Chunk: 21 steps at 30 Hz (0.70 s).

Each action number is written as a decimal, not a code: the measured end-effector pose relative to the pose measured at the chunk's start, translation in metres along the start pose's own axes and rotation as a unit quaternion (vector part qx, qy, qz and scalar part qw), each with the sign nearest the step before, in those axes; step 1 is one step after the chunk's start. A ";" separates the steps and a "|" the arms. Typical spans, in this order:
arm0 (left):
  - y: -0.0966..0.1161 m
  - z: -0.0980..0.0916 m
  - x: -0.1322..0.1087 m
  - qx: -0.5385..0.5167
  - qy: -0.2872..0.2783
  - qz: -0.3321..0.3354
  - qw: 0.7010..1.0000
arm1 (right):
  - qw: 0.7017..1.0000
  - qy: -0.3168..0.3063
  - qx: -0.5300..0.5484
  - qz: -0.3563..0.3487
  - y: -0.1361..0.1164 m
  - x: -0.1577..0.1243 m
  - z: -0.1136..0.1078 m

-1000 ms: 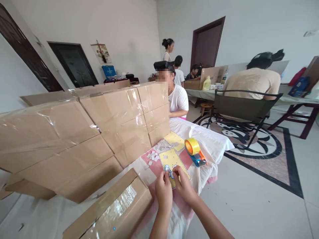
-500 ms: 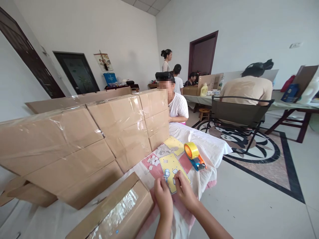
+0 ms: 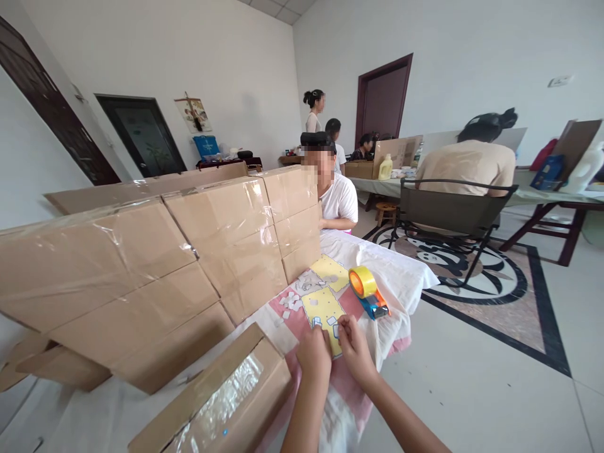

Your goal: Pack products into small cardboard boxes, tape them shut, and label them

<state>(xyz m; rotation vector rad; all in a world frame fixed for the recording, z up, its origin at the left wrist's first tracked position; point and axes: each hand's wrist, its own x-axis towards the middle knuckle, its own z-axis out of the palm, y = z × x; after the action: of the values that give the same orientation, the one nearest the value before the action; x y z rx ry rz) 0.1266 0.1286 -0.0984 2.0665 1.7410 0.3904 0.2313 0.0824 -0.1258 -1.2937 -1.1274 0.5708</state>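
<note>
My left hand is closed, its fingers curled over the patterned tablecloth. Just past its fingertips shows a small white-and-blue shape; whether it is a loose piece or part of the print I cannot tell. My right hand sits close beside it, thumb and fingers pinched together. Whatever either hand holds is too small or hidden to make out. A pile of small white pieces lies on the cloth ahead to the left. Beyond my right hand rests a tape dispenser with a yellow roll.
A wall of taped cardboard boxes stands along the left. Nearer me lies another taped carton. Across the table sits a person in a white shirt. On the right, someone sits in a dark chair at another table.
Both hands have moved slightly forward and to the right over the cloth, still closed and close together. The tape dispenser and boxes have stayed in place.
</note>
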 end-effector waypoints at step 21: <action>-0.017 -0.002 -0.021 -0.279 0.089 0.138 0.946 | 0.999 -0.048 0.002 -0.006 -0.003 -0.001 -0.003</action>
<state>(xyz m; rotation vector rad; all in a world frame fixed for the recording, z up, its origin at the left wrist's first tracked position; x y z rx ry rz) 0.1073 0.1105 -0.1038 1.8824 1.2260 1.0512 0.2327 0.0793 -0.1231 -1.2657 -1.2116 0.6305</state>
